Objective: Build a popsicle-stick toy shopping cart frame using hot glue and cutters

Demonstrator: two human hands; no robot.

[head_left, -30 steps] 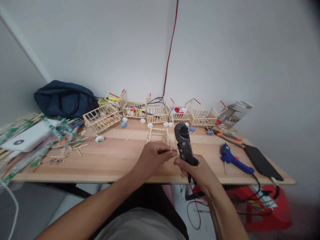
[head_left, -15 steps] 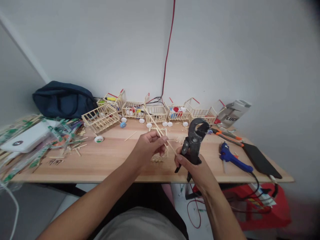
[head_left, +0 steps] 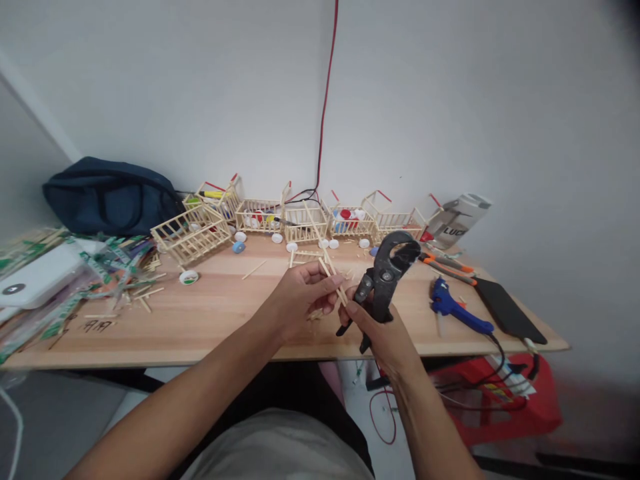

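My left hand point(head_left: 307, 293) pinches thin wooden sticks point(head_left: 329, 267) between thumb and fingers. Two of them lie side by side, one reaching much farther toward the wall. In my right hand point(head_left: 380, 333) is a black hand cutter point(head_left: 384, 277) with a curved, hooked jaw pointing up. My right thumb and fingertips also touch the sticks' near ends. Beneath my left hand, partly hidden, a small stick frame point(head_left: 306, 255) lies on the table. Small wooden bits point(head_left: 316, 315) lie below the fingers.
Several stick-built carts point(head_left: 193, 237) with white wheels line the wall. At right lie a blue glue gun point(head_left: 457, 307), orange-handled pliers point(head_left: 450, 267) and a black slab point(head_left: 507, 310). A navy bag point(head_left: 110, 197) and a white device point(head_left: 47, 273) among wrappers occupy the left of the wooden table point(head_left: 200, 340).
My hands have drawn closer together, and the sticks' near ends now sit together at my right fingertips. The cutter has moved slightly left. The whole view has shifted a little.
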